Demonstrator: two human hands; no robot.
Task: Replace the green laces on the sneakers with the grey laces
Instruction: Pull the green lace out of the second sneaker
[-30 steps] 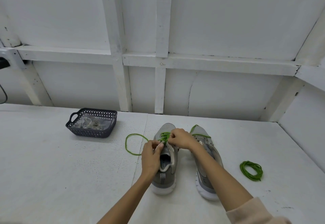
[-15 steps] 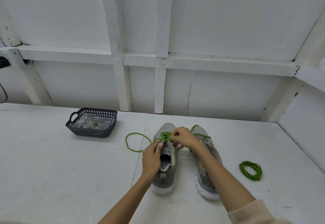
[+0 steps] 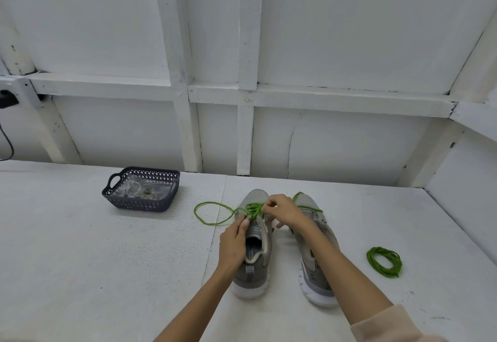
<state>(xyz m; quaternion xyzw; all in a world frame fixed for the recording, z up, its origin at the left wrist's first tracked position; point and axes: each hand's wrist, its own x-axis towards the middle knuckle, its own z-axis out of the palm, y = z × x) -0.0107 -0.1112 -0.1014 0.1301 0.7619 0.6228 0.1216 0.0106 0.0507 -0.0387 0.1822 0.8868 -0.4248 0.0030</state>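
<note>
Two grey sneakers stand side by side on the white table, toes away from me. The left sneaker (image 3: 255, 263) still carries a green lace (image 3: 252, 208) in its front eyelets, and a loose loop of it (image 3: 209, 214) lies on the table to the left. My left hand (image 3: 234, 242) grips the sneaker's left side near the tongue. My right hand (image 3: 282, 210) pinches the green lace above the eyelets. The right sneaker (image 3: 314, 250) lies partly under my right forearm, with a green strand across its top.
A dark perforated basket (image 3: 141, 193) at the back left holds a clear bag with greyish laces. A coiled green lace (image 3: 384, 261) lies on the table to the right. White panelled walls close the back and the right side.
My left hand has slid down the sneaker's side and back toward me. The loose green loop on the left has shifted and grown a little.
</note>
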